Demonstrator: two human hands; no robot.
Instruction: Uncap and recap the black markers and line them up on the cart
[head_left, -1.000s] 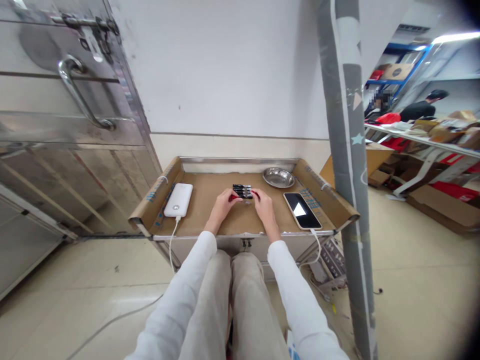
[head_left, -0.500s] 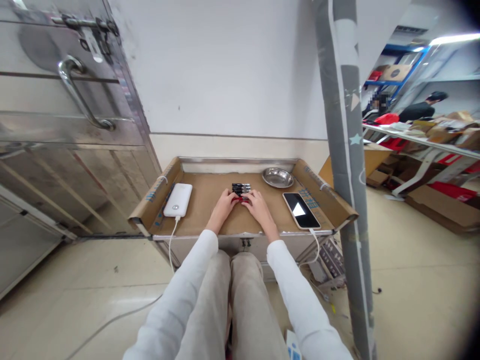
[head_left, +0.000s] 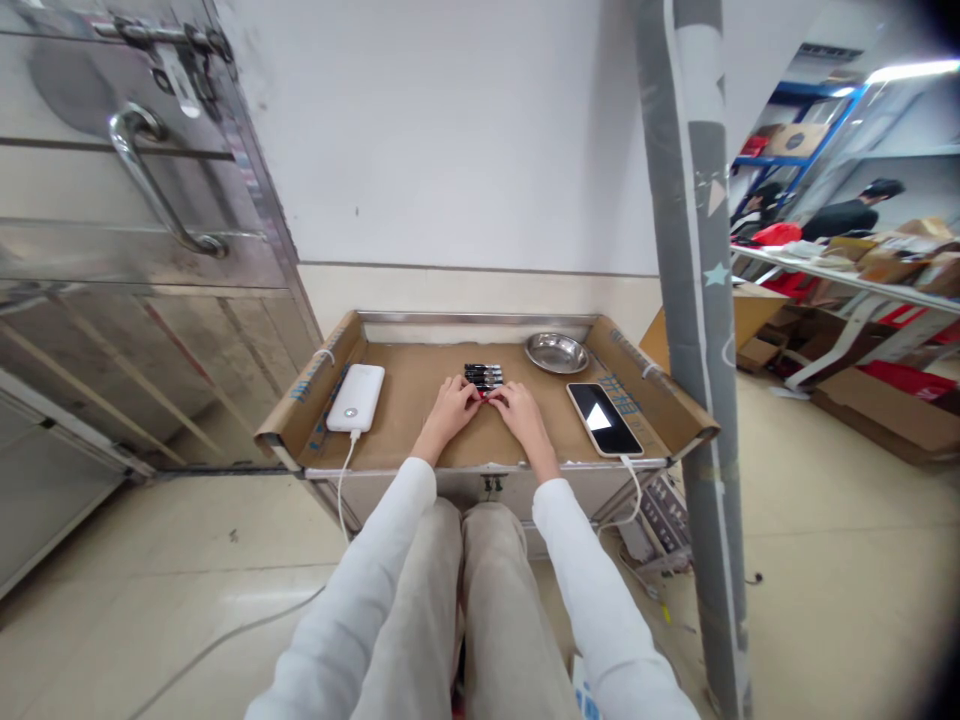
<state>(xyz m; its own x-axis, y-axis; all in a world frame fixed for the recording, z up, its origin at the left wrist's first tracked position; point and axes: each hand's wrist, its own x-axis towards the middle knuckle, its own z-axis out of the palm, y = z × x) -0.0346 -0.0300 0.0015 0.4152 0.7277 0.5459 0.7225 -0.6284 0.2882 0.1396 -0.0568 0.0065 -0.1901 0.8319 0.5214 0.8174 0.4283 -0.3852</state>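
Several dark markers (head_left: 482,372) lie side by side on the brown cardboard-covered tabletop (head_left: 480,445), just beyond my fingers. At the near side of that row is a slim red marker (head_left: 484,394), mostly covered by my fingertips. My left hand (head_left: 453,408) is closed at its left end, thumb and fingers pinched together. From the right, my right hand (head_left: 518,408) pinches the other end. Both hands rest low over the tabletop, their fingertips almost meeting.
A white power bank (head_left: 356,398) with a cable lies to the left. On the right are a phone (head_left: 604,419), also cabled, and a round metal dish (head_left: 556,353). Raised cardboard sides edge the table. A wrapped grey pole (head_left: 701,300) stands close by on the right.
My fingertips have drawn closer together, and less of the red marker shows between them. The dark markers stay in their row.
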